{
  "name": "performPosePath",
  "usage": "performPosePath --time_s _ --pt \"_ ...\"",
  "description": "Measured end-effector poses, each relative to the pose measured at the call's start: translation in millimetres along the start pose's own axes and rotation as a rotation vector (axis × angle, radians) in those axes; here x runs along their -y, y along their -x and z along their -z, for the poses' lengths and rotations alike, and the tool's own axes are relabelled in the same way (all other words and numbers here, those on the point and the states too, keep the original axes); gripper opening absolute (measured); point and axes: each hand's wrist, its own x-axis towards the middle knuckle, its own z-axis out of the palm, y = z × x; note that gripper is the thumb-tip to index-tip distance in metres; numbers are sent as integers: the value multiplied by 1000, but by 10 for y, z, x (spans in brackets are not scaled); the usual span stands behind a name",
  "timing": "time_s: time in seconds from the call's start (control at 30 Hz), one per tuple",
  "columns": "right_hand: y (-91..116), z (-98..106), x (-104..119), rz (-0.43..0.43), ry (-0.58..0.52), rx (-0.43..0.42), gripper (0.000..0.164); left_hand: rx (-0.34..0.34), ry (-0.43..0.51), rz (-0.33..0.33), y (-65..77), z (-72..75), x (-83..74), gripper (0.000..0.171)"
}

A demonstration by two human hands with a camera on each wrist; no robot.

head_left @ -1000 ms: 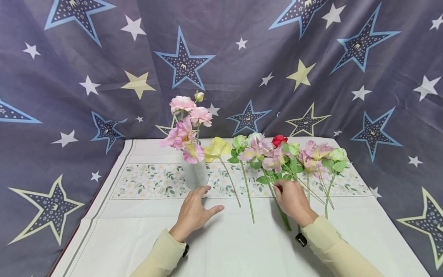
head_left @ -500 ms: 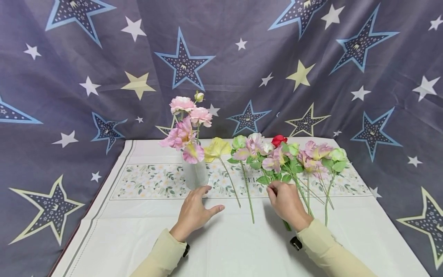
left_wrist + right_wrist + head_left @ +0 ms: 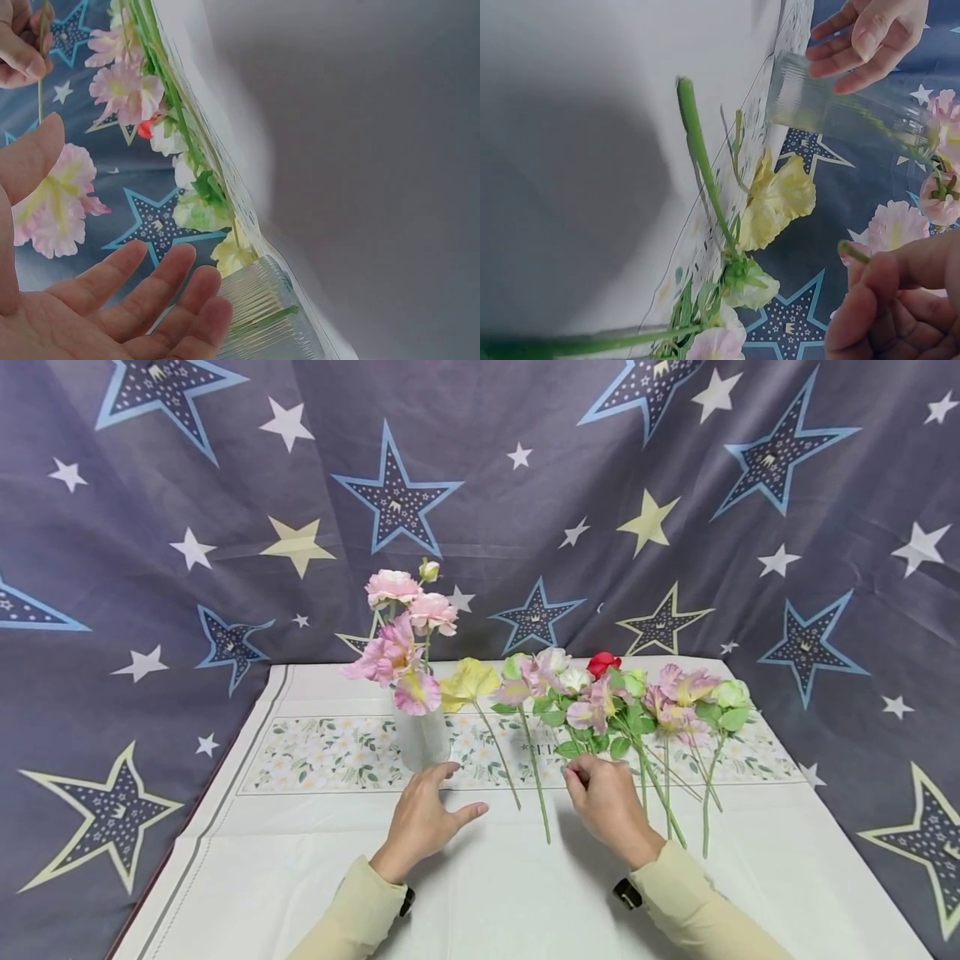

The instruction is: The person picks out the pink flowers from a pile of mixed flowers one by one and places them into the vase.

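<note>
Right hand (image 3: pixel 611 806) pinches stem (image 3: pixel 853 252) of pink flower (image 3: pixel 61 204) near end, raised off cloth (image 3: pixel 517 902); grip likely spares petals. Left hand (image 3: pixel 422 818), fingers loosely extended, beside upright vase (image 3: pixel 422 739), perhaps to steady it; contact unclear. Loose flowers (image 3: pixel 591 713) lie heads away, stems nearer, presumably for easy grasp.

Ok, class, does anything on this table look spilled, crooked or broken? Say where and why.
Nothing stands out. The vase stands upright with pink flowers in it, the loose flowers simply overlap in places, and no spill or breakage shows.
</note>
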Motion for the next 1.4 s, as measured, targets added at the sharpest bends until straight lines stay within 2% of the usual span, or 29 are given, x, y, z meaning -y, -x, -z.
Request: performPosePath --time_s 0.5,0.73,1.03,1.4 --pt "42 -101 132 22 -60 -56 12 -3 2 11 -29 -18 -22 73" --pt "77 -146 185 15 -102 -37 12 -16 9 13 -35 -26 -41 70" --pt "83 -175 258 26 -112 -60 10 -44 54 -15 -68 -49 -94 60" --pt "127 -272 344 56 -99 -50 10 -44 153 -45 -136 -92 -186 55"
